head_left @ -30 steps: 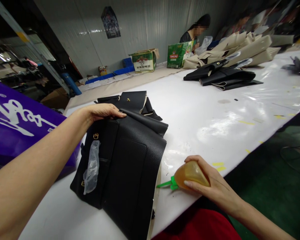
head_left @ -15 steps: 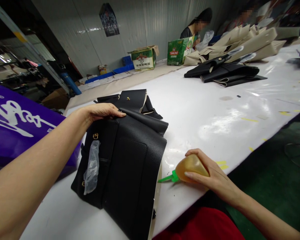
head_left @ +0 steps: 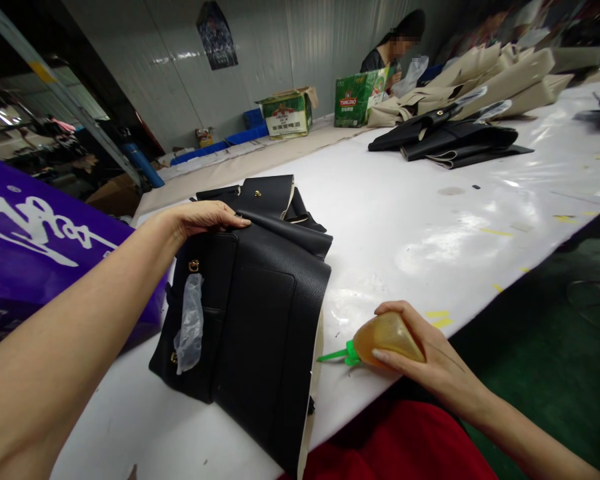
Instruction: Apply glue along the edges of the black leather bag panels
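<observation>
A black leather bag panel (head_left: 260,313) lies tilted across the white tabletop, with gold clasps and a strip of clear plastic wrap (head_left: 191,323) on its left part. My left hand (head_left: 213,217) grips its top edge, thumb on top and the other fingers mostly hidden. In my right hand (head_left: 415,347) is a squeeze bottle (head_left: 387,339) of amber liquid, held sideways. Its green nozzle (head_left: 336,355) points left, its tip at the pale inner edge of the panel; whether they touch I cannot tell. Behind the panel rest more black leather pieces (head_left: 267,190).
A purple bag (head_left: 45,247) with white lettering stands at the left. Black pieces (head_left: 445,140) and beige pieces (head_left: 495,73) are piled at the back right. Green boxes (head_left: 353,100) line the far side, where a person (head_left: 387,57) sits. The table's near edge runs diagonally at right.
The black panel appears shifted slightly up in view, its lower end swung a little right. The bottle has moved slightly right, its nozzle still at the panel's edge. Both grips are unchanged.
</observation>
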Demonstrator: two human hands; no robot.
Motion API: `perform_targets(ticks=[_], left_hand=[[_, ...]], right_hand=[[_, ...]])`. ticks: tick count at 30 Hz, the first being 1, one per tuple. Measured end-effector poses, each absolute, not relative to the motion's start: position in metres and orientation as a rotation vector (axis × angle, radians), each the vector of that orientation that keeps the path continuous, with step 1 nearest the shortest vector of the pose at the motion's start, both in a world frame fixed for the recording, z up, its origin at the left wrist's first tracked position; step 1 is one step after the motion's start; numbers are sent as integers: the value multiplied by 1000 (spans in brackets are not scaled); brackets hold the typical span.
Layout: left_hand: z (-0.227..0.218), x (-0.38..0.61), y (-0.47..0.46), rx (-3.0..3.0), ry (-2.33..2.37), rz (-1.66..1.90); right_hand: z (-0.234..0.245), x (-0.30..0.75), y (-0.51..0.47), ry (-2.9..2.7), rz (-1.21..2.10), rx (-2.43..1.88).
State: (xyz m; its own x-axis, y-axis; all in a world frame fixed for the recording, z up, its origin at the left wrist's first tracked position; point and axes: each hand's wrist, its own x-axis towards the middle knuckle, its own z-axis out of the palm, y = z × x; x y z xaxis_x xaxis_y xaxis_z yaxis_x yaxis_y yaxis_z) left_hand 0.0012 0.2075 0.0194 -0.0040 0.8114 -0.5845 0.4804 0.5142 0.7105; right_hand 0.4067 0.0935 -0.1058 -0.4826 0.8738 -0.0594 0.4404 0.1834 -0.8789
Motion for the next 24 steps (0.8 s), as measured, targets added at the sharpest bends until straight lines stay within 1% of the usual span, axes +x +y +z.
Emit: perform_targets(ticks=[2, 6, 11, 13, 19, 24], left_hand=[[19, 1, 208, 1123, 1648, 374], [17, -2, 209, 1144, 1648, 385], [17, -3, 210, 1140, 1648, 380], [17, -2, 210, 1130, 1657, 377], [16, 0, 210, 1110, 1666, 403], [16, -1, 210, 1119, 1667, 408]], right_hand=[[-106, 407, 92, -1998, 1217, -1246], [-107, 408, 91, -2041, 1336, -1170], [-111, 411, 103, -2002, 1120, -1263], [-112, 412, 104, -1994, 1085, -1273], [-116, 414, 89, -2003, 1226, -1232], [-117, 411, 93, -1938, 1162, -1302]])
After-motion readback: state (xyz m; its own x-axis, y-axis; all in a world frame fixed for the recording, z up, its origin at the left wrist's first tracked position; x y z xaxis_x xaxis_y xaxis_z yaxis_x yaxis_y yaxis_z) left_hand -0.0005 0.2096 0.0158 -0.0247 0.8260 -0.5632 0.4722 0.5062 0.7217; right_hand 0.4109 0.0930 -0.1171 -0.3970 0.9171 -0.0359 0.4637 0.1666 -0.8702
